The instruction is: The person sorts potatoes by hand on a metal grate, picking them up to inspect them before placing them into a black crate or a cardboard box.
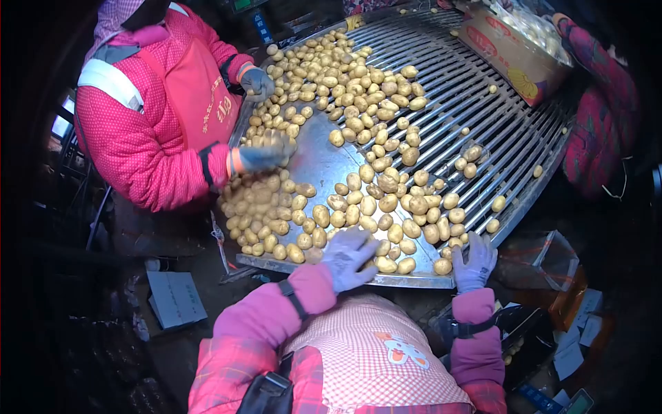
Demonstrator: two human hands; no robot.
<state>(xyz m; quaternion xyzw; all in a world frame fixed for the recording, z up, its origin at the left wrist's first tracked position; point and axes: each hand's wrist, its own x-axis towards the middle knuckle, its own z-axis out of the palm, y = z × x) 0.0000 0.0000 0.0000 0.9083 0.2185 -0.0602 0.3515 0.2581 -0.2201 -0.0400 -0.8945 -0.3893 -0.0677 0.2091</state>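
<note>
Many potatoes (368,205) lie spread on a metal sorting table, partly on its smooth plate (317,145) and partly on its rows of bars (476,114). My left hand (350,259), in a pale lilac glove, rests at the near edge with its fingers apart, touching potatoes and gripping none that I can see. At the near right corner is my right hand (476,263), gloved the same way. Its fingers stretch upward beside the rim and the last few potatoes, and I see nothing held in it.
Across on the left, a person in a red apron (203,93) has both gloved hands among the potatoes. A cardboard carton (514,52) sits on the bars at the far right, near another person's sleeve (596,117). Below right stands a clear plastic-lined box (541,262).
</note>
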